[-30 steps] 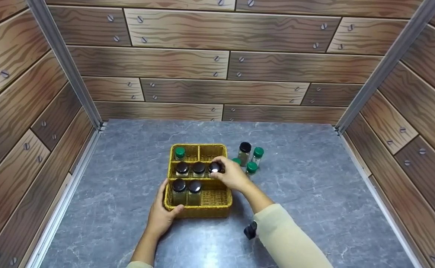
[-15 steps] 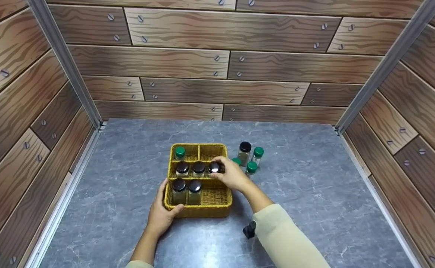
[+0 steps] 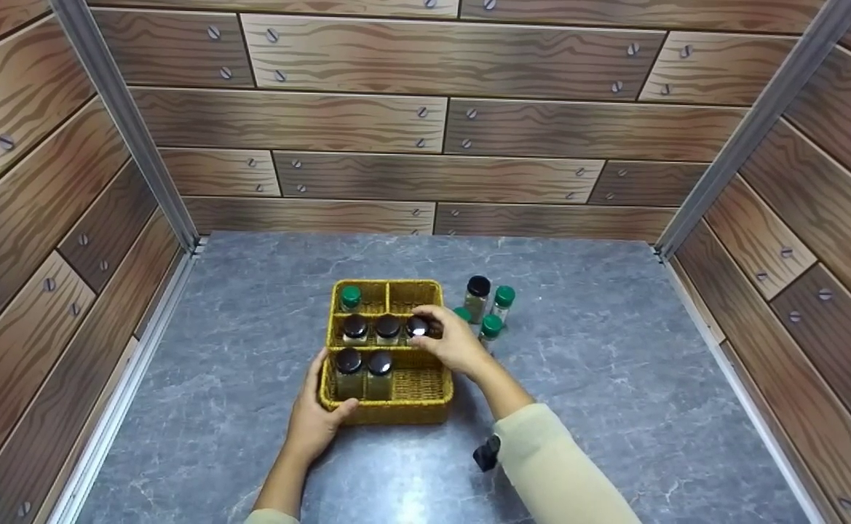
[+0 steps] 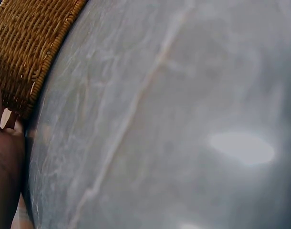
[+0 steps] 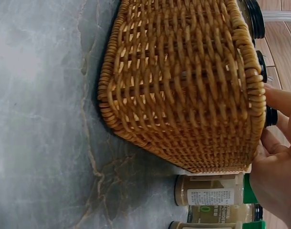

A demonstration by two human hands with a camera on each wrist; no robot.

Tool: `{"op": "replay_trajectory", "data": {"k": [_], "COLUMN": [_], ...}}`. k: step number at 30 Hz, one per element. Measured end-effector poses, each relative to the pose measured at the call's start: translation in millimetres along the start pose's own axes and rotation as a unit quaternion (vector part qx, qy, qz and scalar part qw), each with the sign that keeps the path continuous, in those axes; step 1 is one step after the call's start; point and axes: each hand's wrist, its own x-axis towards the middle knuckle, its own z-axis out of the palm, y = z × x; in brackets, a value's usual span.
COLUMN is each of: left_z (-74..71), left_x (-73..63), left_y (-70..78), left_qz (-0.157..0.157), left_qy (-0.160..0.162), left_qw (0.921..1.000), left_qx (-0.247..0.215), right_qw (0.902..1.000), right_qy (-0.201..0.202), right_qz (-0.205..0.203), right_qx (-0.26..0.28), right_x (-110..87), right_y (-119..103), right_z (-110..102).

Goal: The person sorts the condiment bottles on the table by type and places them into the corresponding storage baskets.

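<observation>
A woven basket [image 3: 412,413] with divided compartments stands on the table. My left hand [image 3: 314,422] grips its front left corner, thumb at the front rim and fingers along the left side. Over the middle compartment, my right hand [image 3: 454,342] pinches the black lid of a spice jar [image 3: 418,327] by its edge; the jar's body is hidden. Left of it, in that compartment, are two black-lidded jars [image 3: 388,327]. The front compartment holds two taller black-lidded jars [image 3: 379,375] at its left, while a green-lidded jar [image 3: 351,297] stands in the back left one.
Just right of the basket stand a tall black-lidded bottle [image 3: 477,298] and several green-lidded bottles [image 3: 503,302], one partly behind my right hand. Wood-patterned walls [image 3: 440,175] enclose the grey marbled table [image 3: 250,313] at the back and sides.
Both hands keep their holds on the basket and the jar. The jars and bottles stay in place; only a slight shift of the whole head view shows.
</observation>
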Motion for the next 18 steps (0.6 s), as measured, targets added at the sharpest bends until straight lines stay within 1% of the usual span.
{"op": "replay_trajectory", "data": {"k": [5,7,14,18], "left_z": [-0.2,-0.1,0.0,-0.8], "left_x": [0.9,0.9,0.1,0.1], "left_y": [-0.4,-0.1,1.6,2.3], "left_qz": [-0.001,0.000,-0.001,-0.002], "left_qy": [-0.003,-0.003,-0.006,-0.006], "left_qw": [1.0000,1.0000,1.0000,1.0000], "left_qx": [-0.004,-0.006,-0.004,-0.001], "right_qw": [0.9998,0.9998,0.9983,0.9969], "right_qy": [0.012,0.014,0.016,0.029], "right_qz": [-0.001,-0.005,-0.021,-0.028], "right_qx": [-0.014,-0.011,0.053,0.068], "right_x": [-1.8,-2.0,-3.1,-6.3], "right_y": [2.9,3.6,2.9,-2.4], "right_z": [-0.5,-0.8,-2.5,-5.7]}}
